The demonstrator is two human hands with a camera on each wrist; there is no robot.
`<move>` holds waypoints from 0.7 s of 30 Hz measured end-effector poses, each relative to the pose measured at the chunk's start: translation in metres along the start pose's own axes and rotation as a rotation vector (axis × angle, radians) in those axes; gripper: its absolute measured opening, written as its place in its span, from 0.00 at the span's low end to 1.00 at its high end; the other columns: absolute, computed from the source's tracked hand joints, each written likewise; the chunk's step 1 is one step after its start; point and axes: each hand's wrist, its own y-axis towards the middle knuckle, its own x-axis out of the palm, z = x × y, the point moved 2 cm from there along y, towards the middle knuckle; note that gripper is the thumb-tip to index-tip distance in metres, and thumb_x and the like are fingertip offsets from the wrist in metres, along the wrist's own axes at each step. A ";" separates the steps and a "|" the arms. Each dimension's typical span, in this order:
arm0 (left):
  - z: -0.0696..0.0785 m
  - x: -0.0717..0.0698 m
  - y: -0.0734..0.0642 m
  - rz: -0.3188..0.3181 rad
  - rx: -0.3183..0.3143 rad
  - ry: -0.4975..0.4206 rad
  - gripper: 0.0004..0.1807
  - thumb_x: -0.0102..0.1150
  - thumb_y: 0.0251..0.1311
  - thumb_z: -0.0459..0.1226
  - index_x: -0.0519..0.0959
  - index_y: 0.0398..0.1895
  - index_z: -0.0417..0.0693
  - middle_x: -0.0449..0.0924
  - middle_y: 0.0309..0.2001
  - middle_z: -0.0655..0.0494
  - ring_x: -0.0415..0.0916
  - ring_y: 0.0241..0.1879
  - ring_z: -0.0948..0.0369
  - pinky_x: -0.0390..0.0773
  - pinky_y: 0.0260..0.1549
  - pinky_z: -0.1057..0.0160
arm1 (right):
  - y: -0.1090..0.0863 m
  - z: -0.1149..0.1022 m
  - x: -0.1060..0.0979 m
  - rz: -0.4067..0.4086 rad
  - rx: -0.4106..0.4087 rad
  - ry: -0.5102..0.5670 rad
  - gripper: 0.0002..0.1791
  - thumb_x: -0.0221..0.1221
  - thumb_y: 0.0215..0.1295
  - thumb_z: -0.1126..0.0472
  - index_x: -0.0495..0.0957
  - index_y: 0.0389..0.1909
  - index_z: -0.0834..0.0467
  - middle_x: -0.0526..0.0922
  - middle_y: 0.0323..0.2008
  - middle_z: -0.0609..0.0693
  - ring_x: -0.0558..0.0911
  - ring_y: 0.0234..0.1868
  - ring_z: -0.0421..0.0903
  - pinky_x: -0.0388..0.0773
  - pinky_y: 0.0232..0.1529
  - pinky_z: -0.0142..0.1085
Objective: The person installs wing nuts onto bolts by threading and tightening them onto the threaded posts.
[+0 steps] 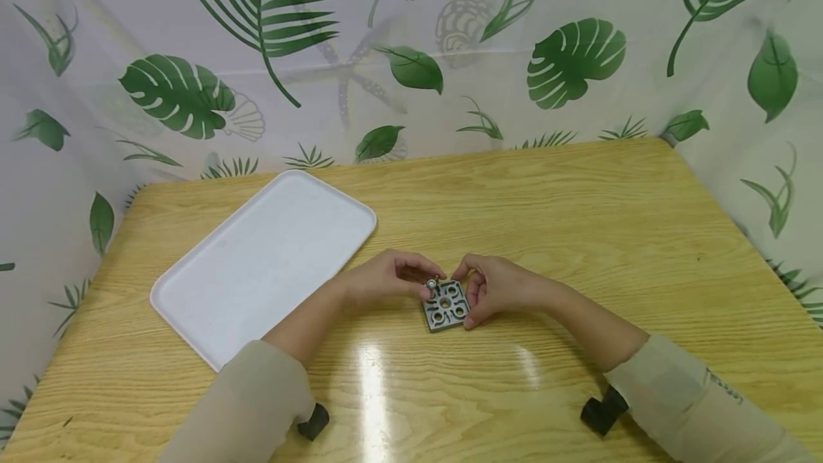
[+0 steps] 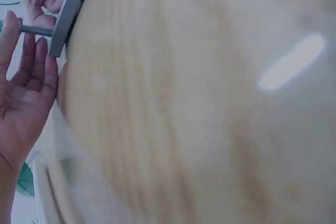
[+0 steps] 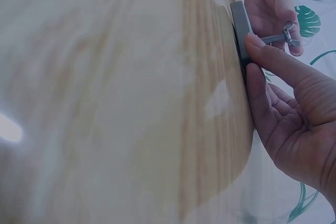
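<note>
A square grey metal plate [image 1: 445,303] with several round holes lies on the wooden table. From its back left corner rises a wing bolt [image 1: 432,284], whose wings and shank show side-on in the right wrist view. My left hand [image 1: 379,279] has thumb and forefinger at the wing bolt's head, one on each side, pinching it. In the left wrist view its other fingers curl beside the plate's edge. My right hand [image 1: 498,288] grips the plate's right side, thumb at the front right corner and fingers at the back. The bolt's lower end is hidden.
A white rectangular tray [image 1: 257,263] lies on the left of the wooden table [image 1: 546,213], beside my left forearm. A leaf-patterned cloth [image 1: 476,56] hangs behind and at the sides. Black straps [image 1: 604,411] stick out near both sleeve cuffs.
</note>
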 end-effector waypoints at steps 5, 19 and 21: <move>0.002 -0.007 0.006 -0.089 0.037 0.003 0.22 0.62 0.58 0.29 0.74 0.57 0.35 0.75 0.56 0.44 0.74 0.56 0.57 0.72 0.57 0.62 | 0.000 0.000 0.000 0.000 0.002 -0.006 0.36 0.74 0.43 0.64 0.66 0.52 0.67 0.79 0.26 0.51 0.77 0.24 0.43 0.76 0.26 0.31; -0.021 0.042 -0.015 0.619 0.089 0.012 0.28 0.72 0.48 0.37 0.75 0.53 0.41 0.78 0.47 0.48 0.75 0.47 0.57 0.75 0.51 0.62 | 0.002 0.005 0.004 0.027 -0.024 -0.003 0.35 0.74 0.42 0.66 0.67 0.51 0.67 0.78 0.25 0.50 0.77 0.23 0.42 0.75 0.26 0.30; -0.024 0.049 -0.016 0.710 0.103 0.057 0.26 0.73 0.47 0.39 0.76 0.50 0.42 0.79 0.45 0.50 0.76 0.45 0.58 0.76 0.49 0.62 | 0.001 0.005 0.005 0.030 -0.029 -0.003 0.35 0.74 0.42 0.66 0.67 0.51 0.67 0.78 0.25 0.50 0.77 0.23 0.41 0.75 0.25 0.30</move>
